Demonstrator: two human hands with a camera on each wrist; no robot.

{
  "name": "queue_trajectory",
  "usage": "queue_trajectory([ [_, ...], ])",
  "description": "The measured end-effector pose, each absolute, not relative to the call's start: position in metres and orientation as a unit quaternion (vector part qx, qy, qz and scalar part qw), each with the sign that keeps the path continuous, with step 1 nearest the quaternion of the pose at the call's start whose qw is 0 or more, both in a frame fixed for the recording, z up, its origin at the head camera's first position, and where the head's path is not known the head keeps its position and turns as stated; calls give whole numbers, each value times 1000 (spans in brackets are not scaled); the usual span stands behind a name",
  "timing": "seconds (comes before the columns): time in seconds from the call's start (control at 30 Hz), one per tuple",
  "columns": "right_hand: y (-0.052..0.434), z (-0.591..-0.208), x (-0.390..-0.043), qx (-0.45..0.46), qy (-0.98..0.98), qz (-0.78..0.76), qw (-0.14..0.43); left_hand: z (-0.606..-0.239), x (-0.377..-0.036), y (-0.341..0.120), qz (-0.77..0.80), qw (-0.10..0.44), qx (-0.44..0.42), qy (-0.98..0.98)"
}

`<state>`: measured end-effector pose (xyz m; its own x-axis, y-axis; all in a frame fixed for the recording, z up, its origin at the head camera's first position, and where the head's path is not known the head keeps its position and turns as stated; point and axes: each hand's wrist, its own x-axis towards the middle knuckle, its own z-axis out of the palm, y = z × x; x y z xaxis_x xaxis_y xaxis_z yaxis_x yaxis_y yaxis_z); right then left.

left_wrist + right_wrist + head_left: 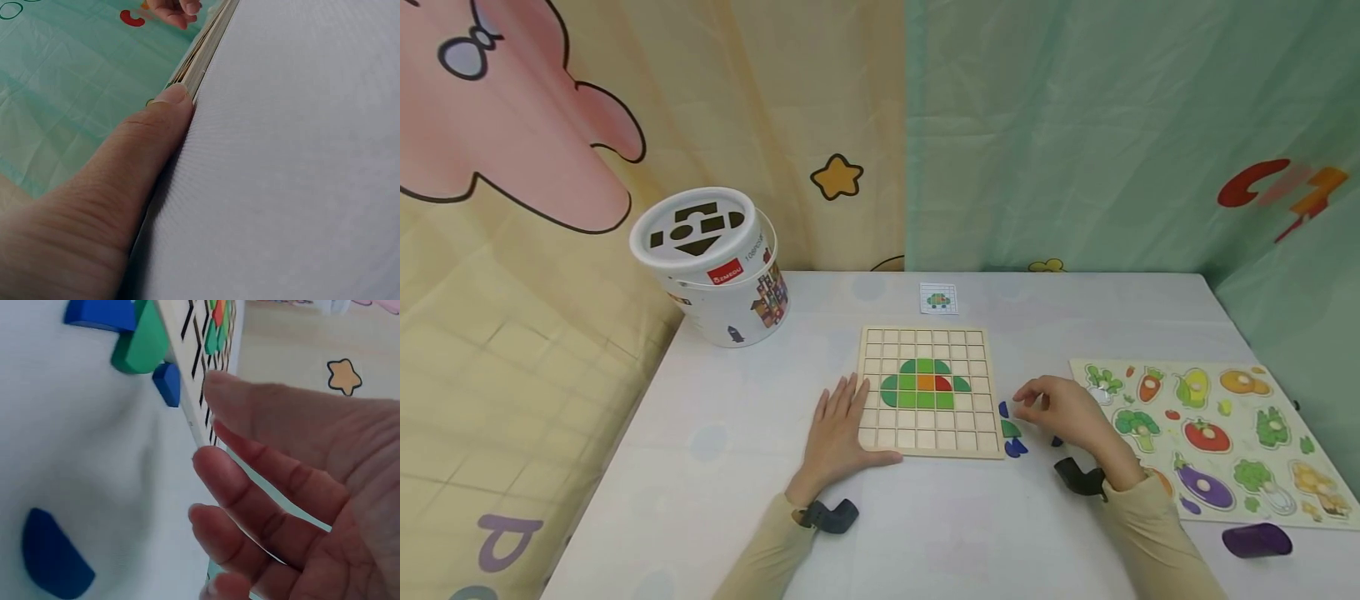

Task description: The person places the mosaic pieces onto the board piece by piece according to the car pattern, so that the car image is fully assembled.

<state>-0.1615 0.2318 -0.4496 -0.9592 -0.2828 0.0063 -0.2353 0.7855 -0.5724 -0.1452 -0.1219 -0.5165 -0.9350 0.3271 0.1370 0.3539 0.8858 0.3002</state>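
Observation:
A wooden grid board [925, 433] lies mid-table with green, orange and red pieces [925, 383] set in its middle. My left hand [844, 423] rests flat at the board's left front corner. Its thumb [164, 112] presses against the board's edge [206, 50]. Just right of the board, my right hand [1041, 406] hovers with loosely curled fingers [244, 481] and holds nothing. Loose pieces lie on the table beside it: a small blue one [167, 383], a green one [142, 344], a blue one [100, 312] and another blue one [55, 553].
A white bucket with a shape-sorter lid [711, 262] stands at the back left. A small pattern card [938, 298] lies behind the board. A vegetable puzzle board [1213, 437] fills the right side, with a purple object [1257, 540] near the front edge. Curtains hang behind.

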Motion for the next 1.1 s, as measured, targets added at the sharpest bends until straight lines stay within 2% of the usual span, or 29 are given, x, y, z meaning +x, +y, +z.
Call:
queue_trajectory([
  [0.23,235,-461,-159,-170,931,-310,85,-517,-145,-122,-162,41,-176,-970],
  [0.43,234,-466,-160,-186,926,-318,88,-518,-145,-122,-159,41,-176,-971],
  [0.67,230,-463,-162,-142,935,-315,87,-517,-145,-122,-159,46,-176,-970],
  [1.1,227,-462,-163,-117,939,-313,76,-515,-145,-122,-165,41,-177,-970],
])
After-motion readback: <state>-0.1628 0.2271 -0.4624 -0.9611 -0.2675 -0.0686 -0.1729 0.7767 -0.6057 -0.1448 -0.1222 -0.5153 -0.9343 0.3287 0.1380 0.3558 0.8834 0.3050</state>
